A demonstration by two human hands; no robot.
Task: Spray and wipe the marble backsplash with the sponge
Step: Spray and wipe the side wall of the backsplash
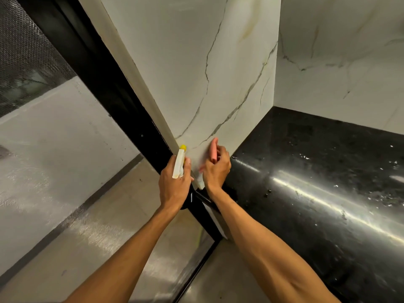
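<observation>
Sponge (213,149) against marble backsplash (196,73) — spray bottle (178,165) in left hand (173,186)

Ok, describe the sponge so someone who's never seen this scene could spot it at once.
Find the veined white marble in the middle, beside the black counter. At its lower end the right hand grips the sponge against it. It is the only pink thing, seen edge-on, unlike the white, yellow-tipped bottle in the left hand.

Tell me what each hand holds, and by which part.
Left hand holds the spray bottle at its neck, under the trigger head. Right hand grips the pink sponge by its lower end.
</observation>
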